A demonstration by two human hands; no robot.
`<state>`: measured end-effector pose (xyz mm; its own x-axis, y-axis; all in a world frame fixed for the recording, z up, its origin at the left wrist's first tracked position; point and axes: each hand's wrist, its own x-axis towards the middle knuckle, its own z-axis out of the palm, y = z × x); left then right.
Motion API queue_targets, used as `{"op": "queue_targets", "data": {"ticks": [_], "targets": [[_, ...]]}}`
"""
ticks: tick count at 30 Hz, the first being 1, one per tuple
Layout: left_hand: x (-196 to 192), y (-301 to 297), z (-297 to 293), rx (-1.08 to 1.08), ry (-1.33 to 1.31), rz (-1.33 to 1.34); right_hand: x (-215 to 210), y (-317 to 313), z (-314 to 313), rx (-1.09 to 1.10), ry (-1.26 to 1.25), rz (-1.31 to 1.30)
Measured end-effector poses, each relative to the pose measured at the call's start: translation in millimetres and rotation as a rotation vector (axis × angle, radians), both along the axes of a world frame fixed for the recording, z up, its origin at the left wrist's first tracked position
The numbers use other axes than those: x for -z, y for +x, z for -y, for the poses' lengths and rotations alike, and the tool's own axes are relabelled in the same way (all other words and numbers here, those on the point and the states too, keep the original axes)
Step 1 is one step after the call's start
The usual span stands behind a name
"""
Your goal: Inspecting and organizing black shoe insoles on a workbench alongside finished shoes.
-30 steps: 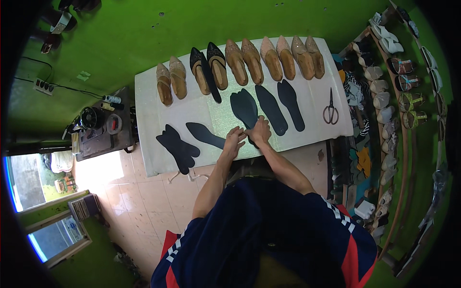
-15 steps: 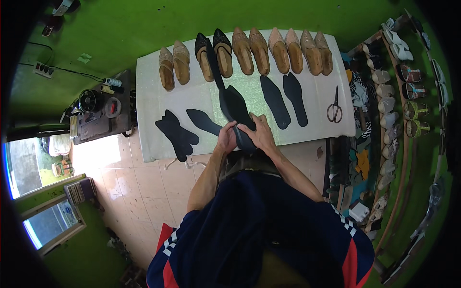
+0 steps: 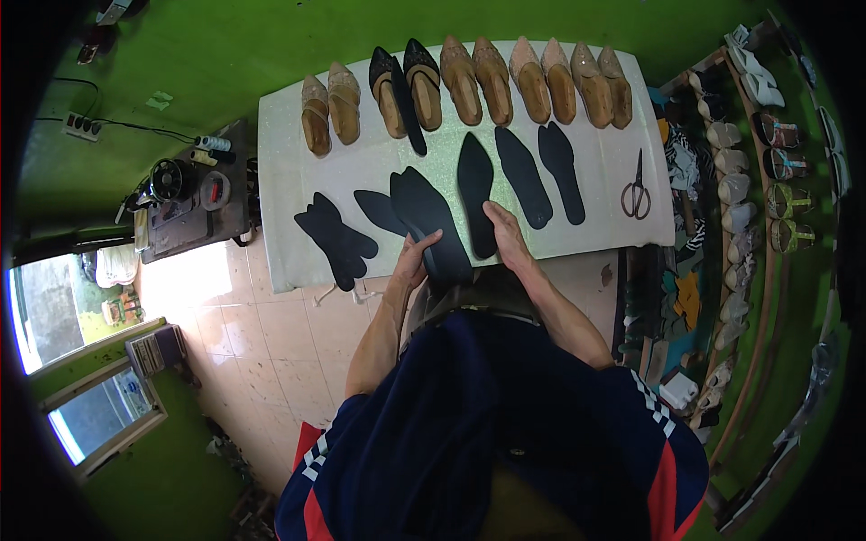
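Note:
My left hand (image 3: 413,260) is closed on a small stack of black shoe soles (image 3: 426,216), its thumb lying on top, near the table's front edge. A single pointed black sole (image 3: 474,180) is pinched by its edge in my right hand (image 3: 510,236), just right of the stack. Beyond it, two more black soles (image 3: 523,176) lie side by side on the white-covered table (image 3: 604,203). Another sole (image 3: 377,209) is partly hidden behind the stack. At the left lies a fanned pile of black soles (image 3: 332,236).
Several pointed shoes with wooden-looking forms (image 3: 462,86) stand along the far edge, a narrow black piece (image 3: 409,113) against the black pair. Scissors (image 3: 637,191) lie at the right. A sewing machine table (image 3: 194,225) is at left; shoe racks (image 3: 753,180) line the right wall.
My hands have moved apart. The right has drawn one sole off to the right, while the left keeps the stack. The narrow black piece now shows against the black shoes, apart from the stack.

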<state>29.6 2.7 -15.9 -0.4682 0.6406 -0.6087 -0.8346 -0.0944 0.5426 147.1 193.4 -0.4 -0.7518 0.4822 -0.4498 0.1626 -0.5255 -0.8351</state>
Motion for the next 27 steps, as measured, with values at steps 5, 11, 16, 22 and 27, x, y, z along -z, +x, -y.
{"op": "queue_targets", "data": {"ticks": [5, 11, 16, 22, 27], "targets": [[-4, -3, -4, 0.022, -0.01, -0.006, 9, 2, 5, -0.214, -0.111, 0.084], [-8, -6, -9, -0.007, -0.024, 0.013, 11, -3, 13, -0.185, -0.072, 0.055], [9, -13, 5, -0.038, 0.199, 0.238, 7, -10, -2, -0.322, -0.089, 0.019], [-14, -10, 1, -0.029, 0.083, 0.012, 2, -5, -4, -0.239, -0.022, 0.023], [2, -18, 13, -0.018, 0.061, 0.027, 8, -3, -14, -0.26, 0.097, -0.035]]}}
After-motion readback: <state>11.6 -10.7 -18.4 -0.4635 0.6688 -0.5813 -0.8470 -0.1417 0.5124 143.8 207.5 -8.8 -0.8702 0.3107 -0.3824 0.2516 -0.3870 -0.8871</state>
